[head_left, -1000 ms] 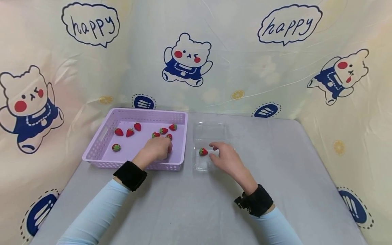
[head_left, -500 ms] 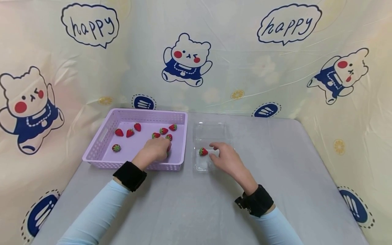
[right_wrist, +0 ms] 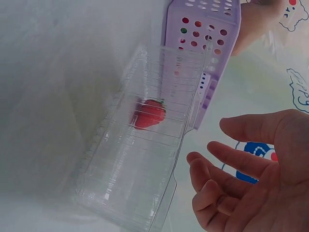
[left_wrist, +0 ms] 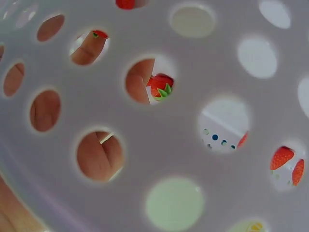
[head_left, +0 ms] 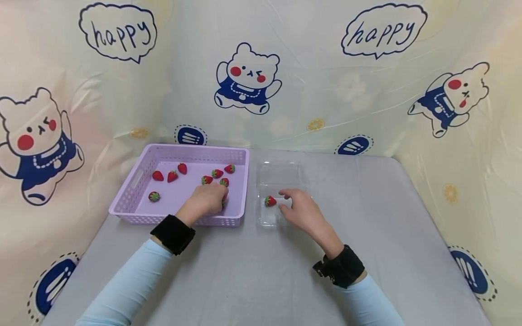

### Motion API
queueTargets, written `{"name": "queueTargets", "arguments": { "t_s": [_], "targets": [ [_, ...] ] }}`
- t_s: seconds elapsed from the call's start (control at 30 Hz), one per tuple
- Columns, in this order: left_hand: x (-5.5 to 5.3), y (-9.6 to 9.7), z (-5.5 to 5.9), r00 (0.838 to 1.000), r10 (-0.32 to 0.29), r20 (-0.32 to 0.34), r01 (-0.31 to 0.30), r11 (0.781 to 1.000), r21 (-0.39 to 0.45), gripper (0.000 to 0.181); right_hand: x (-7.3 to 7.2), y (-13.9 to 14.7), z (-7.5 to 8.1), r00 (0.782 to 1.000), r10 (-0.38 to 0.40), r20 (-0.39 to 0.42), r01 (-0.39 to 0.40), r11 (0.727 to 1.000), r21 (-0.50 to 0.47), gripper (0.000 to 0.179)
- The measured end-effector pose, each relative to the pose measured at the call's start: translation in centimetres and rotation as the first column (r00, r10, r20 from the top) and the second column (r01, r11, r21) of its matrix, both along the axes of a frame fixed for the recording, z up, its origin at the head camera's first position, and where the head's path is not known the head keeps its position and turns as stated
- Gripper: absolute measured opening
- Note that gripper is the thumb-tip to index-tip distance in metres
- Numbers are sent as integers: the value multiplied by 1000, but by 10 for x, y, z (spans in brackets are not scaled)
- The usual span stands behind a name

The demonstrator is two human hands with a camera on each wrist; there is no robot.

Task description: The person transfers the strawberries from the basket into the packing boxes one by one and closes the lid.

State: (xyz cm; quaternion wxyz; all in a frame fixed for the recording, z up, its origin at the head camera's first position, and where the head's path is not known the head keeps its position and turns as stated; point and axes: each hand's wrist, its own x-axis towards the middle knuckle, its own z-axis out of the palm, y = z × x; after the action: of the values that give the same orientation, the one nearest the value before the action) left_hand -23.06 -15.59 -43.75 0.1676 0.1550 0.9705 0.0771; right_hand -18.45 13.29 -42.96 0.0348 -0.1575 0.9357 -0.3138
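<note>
My left hand (head_left: pixel 205 198) reaches into the purple basket (head_left: pixel 118 209) with its fingers bent downward. It pinches a strawberry (head_left: pixel 224 204) near the basket's right side, mostly hidden under the fingers. The left wrist view looks through the basket's holes onto parts of the fingers (left_wrist: pixel 100 154) and a red strawberry (left_wrist: pixel 161 87) beside them. My right hand (head_left: pixel 302 210) hovers at the right of a clear plastic box (right_wrist: pixel 130 169), thumb and fingers apart with nothing between them. Inside that box lies one strawberry (head_left: pixel 270 201), just left of the fingertips.
Several other strawberries (head_left: pixel 172 176) are spread over the basket floor, some just beyond the left hand. The box lid (head_left: pixel 279 172) stands folded back behind the box. Grey cloth covers the table (head_left: pixel 253 271), and a printed curtain (head_left: pixel 310 90) hangs behind and beside it.
The left hand has shifted very slightly in the basket, and a bit of the strawberry now shows beneath its fingers. The right hand stays in place.
</note>
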Motion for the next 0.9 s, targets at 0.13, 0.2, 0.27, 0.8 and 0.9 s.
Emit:
{"name": "queueTargets", "arguments": {
  "t_s": [0.13,0.2,0.27,0.8,0.9],
  "targets": [
    [0,0,0,1000,-4,-13,4,1000,1,7,-1,0,1,1000,8,7,-8,1000,-7,36],
    [0,0,0,1000,-7,-19,7,1000,3,8,-1,0,1,1000,12,11,-12,1000,-11,37],
    [0,1,0,1000,-13,-27,13,1000,2,8,-1,0,1,1000,14,12,-14,1000,-11,37],
    [3,4,14,997,-20,-80,23,999,37,19,-1,8,1,1000,-13,11,13,1000,20,37],
    [1,4,15,995,-25,-95,30,998,49,20,-1,10,1,1000,-8,6,8,1000,17,37]
  ]
}}
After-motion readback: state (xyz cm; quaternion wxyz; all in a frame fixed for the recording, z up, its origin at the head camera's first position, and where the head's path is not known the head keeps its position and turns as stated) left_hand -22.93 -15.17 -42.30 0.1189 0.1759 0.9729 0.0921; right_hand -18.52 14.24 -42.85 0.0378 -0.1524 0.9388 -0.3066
